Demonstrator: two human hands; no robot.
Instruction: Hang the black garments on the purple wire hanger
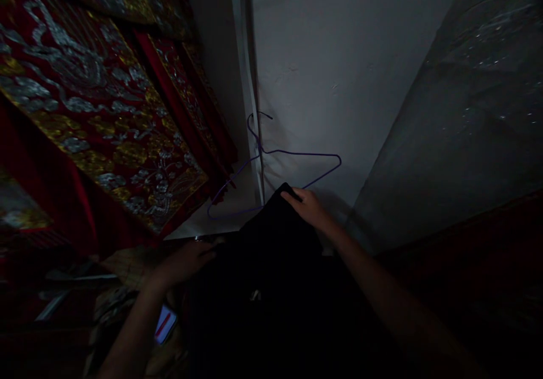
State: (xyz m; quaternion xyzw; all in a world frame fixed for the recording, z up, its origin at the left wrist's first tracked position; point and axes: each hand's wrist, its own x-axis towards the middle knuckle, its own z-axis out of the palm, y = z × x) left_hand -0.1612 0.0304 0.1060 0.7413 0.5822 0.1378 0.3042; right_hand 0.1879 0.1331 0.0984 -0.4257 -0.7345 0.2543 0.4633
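Though dim, black cloth, upper edge within closed right grip; left grip unclear.

Cannot trace the bottom of the black cloth, lost in darkness; cannot identify the small pale mark within it, nor judge the hold of the left fingers, dim in shadow; cannot see all of the purple hanger, partly behind the cloth, nor the whole embroidered red hanging, cut off by the left edge
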